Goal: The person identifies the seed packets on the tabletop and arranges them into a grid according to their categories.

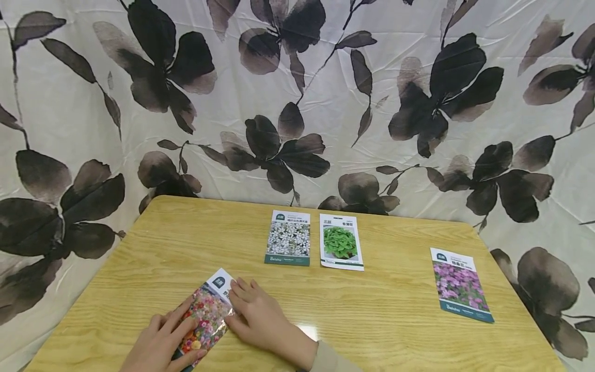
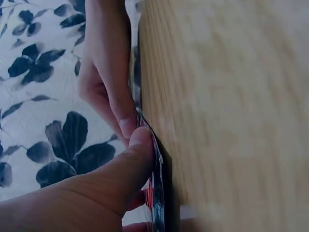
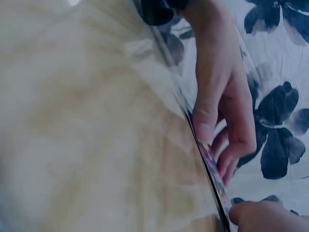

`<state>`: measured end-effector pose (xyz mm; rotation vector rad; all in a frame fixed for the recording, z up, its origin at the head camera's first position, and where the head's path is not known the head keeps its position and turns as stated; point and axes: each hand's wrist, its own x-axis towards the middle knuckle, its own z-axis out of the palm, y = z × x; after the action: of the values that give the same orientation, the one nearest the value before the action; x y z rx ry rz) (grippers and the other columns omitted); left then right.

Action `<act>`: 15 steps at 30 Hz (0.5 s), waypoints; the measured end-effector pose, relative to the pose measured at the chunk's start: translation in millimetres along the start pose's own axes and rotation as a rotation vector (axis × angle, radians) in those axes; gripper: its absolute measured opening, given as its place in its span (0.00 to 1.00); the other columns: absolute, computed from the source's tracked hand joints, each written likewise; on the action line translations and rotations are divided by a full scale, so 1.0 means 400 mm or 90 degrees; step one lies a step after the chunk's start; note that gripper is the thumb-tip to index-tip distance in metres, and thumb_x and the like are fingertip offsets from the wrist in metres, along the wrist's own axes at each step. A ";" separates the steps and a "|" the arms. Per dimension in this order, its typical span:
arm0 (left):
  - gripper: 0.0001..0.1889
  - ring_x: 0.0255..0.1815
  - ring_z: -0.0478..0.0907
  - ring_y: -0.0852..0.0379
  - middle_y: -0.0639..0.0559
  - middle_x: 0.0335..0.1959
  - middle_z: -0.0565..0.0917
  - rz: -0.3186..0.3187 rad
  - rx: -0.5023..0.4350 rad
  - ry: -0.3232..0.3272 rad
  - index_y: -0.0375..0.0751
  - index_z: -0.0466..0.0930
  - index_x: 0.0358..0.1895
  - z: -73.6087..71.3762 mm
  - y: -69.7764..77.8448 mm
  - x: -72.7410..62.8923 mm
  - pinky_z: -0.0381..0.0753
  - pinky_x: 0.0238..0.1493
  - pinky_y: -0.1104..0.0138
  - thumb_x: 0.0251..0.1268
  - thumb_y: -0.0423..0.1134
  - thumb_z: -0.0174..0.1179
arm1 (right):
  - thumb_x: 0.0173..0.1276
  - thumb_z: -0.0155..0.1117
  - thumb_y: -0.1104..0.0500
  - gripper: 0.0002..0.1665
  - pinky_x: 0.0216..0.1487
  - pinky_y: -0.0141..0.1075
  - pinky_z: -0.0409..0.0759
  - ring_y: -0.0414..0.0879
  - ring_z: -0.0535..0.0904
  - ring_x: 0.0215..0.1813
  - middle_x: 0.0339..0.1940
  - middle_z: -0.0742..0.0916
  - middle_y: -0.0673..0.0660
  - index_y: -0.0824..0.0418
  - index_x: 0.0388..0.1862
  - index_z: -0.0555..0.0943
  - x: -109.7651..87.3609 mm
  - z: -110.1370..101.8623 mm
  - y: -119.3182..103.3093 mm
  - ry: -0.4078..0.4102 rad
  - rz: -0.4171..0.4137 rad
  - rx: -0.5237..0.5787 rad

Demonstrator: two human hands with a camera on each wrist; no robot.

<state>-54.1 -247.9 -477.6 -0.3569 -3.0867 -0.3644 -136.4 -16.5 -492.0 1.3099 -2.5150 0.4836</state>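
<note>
Both hands, fingers relaxed, on a multicoloured packet — "Beishu" on white-flower and purple-flower packets

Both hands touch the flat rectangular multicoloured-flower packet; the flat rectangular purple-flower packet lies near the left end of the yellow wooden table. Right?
Not quite: the purple-flower packet lies near the right end of the yellow wooden table, not the left, as the head view shows. The left hand and right hand do touch the multicoloured-flower packet.
</note>
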 end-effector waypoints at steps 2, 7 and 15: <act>0.30 0.38 0.70 0.50 0.42 0.69 0.71 -0.001 0.011 0.001 0.56 0.80 0.49 0.005 0.010 -0.002 0.75 0.32 0.56 0.53 0.74 0.61 | 0.75 0.55 0.45 0.29 0.72 0.46 0.65 0.52 0.68 0.72 0.68 0.77 0.60 0.64 0.64 0.79 -0.011 0.001 -0.002 0.011 -0.005 -0.013; 0.28 0.36 0.68 0.50 0.41 0.67 0.72 0.010 0.020 0.022 0.55 0.79 0.47 0.015 0.029 -0.004 0.73 0.28 0.58 0.53 0.72 0.62 | 0.74 0.56 0.47 0.30 0.71 0.46 0.67 0.52 0.68 0.73 0.69 0.76 0.62 0.66 0.65 0.77 -0.032 0.000 -0.009 0.026 -0.015 -0.031; 0.31 0.37 0.71 0.48 0.40 0.65 0.74 0.031 0.079 0.057 0.51 0.81 0.48 0.034 0.065 -0.008 0.77 0.31 0.55 0.53 0.72 0.62 | 0.75 0.53 0.47 0.32 0.73 0.43 0.64 0.51 0.65 0.74 0.71 0.74 0.62 0.67 0.68 0.74 -0.068 -0.016 -0.018 0.003 -0.041 -0.030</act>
<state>-44.7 -220.9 -484.8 -0.3993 -2.9885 -0.1806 -114.8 2.3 -495.3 1.3669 -2.4566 0.4105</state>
